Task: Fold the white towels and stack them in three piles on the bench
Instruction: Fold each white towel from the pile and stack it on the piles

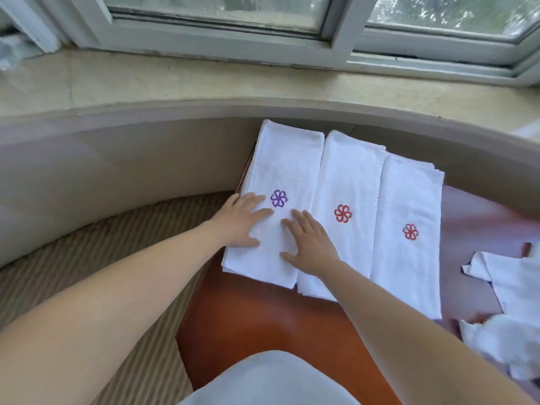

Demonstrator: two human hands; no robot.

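Hands: left hand [244, 219] and right hand [311, 244] press flat, fingers straight, on the left towel pile [287, 168]; unfolded towels [514, 290] lie far right, nearer the right hand

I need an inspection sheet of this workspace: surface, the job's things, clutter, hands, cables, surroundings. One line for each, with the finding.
Surface: orange-brown bench, partly bare.
Job's things: three folded piles side by side; left pile has a purple flower mark, middle pile and right pile red ones.
Clutter: unfolded white towels crumpled at the right edge.
Hands: left hand and right hand lie flat, fingers straight, pressing the left pile.
Cables: nothing seen.
Surroundings: curved sill, window frame, striped carpet.
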